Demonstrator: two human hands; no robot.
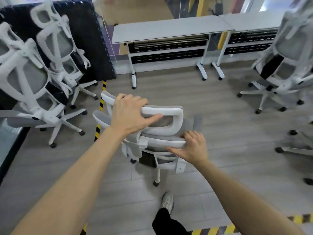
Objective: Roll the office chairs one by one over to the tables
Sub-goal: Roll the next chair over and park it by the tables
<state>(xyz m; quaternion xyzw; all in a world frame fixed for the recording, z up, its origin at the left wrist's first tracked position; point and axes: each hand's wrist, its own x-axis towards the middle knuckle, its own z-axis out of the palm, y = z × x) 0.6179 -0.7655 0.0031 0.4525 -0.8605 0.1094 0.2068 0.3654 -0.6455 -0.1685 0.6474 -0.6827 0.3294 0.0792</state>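
In front of me: office chair (pixel 162 133), tables (pixel 169 29) ahead.
Left hand (pixel 130 114): my fingers curl over its headrest (pixel 169 116).
Right hand (pixel 193 146): gripping the backrest top.

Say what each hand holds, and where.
Left hand grips the office chair's headrest top; right hand grips its backrest's top edge.

The chair (pixel 162 126) under the hands is white-framed with grey mesh. Ahead, the tables (pixel 169 29) are pale grey over black perforated panels. Left, a dark navy mat (pixel 88 39). Yellow-and-black striped tape (pixel 100 116) crosses the grey plank floor (pixel 220 167).
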